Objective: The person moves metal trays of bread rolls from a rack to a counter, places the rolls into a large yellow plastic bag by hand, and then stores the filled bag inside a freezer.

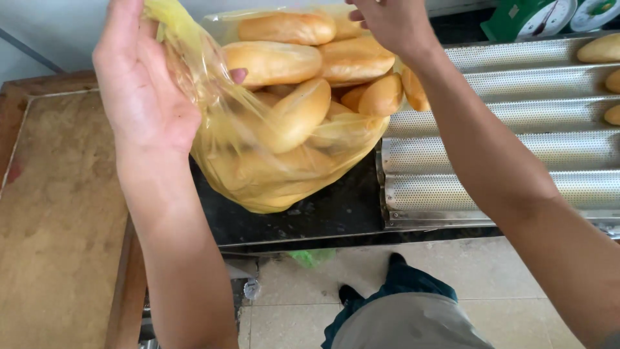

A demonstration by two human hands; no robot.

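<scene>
On the left, the left hand (139, 84) pinches the mouth of the yellow plastic bag (271, 165) of bread rolls (290, 116), resting on the dark desk (323, 213). Better hold both edges wide and level. The right hand (394, 22) seems to grip the far edge, fingers hidden. A perforated tray (516, 161) crowds the right side.

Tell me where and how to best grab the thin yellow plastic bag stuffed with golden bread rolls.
Grip the thin yellow plastic bag by its loose top film, from above and both sides: the left hand already bunches one edge, the right hand is at the other. The belly bulges with golden bread rolls, so squeezing there would likely crush them.
</scene>
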